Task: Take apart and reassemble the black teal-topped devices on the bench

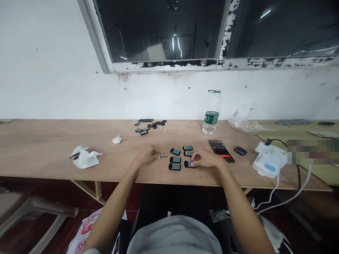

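Observation:
Two columns of small black oval-ended cases with grey faces lie in front of me, such as the lower left case [174, 166] and the upper right case [188, 148]. My right hand [203, 158] has its thumb and fingers closed on the right end of the lower right case [188, 164], which rests on the table. Left of the columns is a short row of small silver pieces [163, 155]. My left hand [150, 154] is at the row's left end, fingers curled together; what they pinch, if anything, is too small to make out.
More black cases [144, 130] and small white bits [162, 127] lie farther back on the wooden table [53, 141]. A water bottle [211, 118], a phone [221, 151], a dark mouse-like object [241, 151] and a white cabled box [267, 164] stand right. Crumpled tissues [86, 158] lie left.

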Available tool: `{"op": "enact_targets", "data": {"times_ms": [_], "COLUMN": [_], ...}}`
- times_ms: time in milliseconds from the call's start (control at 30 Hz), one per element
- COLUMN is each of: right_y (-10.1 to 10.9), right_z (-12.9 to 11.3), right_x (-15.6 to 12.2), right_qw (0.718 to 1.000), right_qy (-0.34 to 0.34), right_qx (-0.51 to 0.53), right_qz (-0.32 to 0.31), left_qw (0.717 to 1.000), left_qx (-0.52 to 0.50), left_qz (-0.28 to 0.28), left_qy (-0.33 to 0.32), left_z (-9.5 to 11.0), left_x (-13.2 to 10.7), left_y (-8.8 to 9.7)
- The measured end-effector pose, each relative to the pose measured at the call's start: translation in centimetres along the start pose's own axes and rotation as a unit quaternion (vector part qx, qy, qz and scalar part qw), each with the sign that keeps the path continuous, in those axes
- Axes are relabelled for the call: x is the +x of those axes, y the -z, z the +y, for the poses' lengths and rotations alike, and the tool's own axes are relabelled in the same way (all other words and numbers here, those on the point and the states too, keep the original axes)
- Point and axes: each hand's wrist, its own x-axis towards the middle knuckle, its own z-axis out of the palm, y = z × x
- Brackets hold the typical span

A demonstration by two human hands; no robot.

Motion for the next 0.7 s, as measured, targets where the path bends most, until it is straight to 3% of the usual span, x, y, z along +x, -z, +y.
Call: {"op": "enact_targets", "data": {"times_ms": [300,400,533,700], "right_y": [-0.3,-0.2,-0.2,-1.5], "right_z": [-0.5,-0.9,-2.5,-4.0], "right_x": [0.2,0.2,0.1,1.2], "right_qw": [0.994,0.99,0.976,0.958], "right_qy": [0.05,0.065,0.076,0.09], "right_qx": [0.093,0.104,0.125,0.207], "right_qz": [0.006,0.065,0.164,0.175], "left_qw": [0.999,0.999,0.997,0.982], "left_qx": [0.028,0.031,0.01,-0.085], "left_qz": [0.02,0.034,0.054,0.07], "left_qy": [0.001,-0.003,-0.048,-0.153], "left_z": [0.0,0.6,2.8,7.1], "left_x": [0.0,0.0,-0.5,-2.2], "left_y": [-0.9,-0.4,0.7,1.3]}}
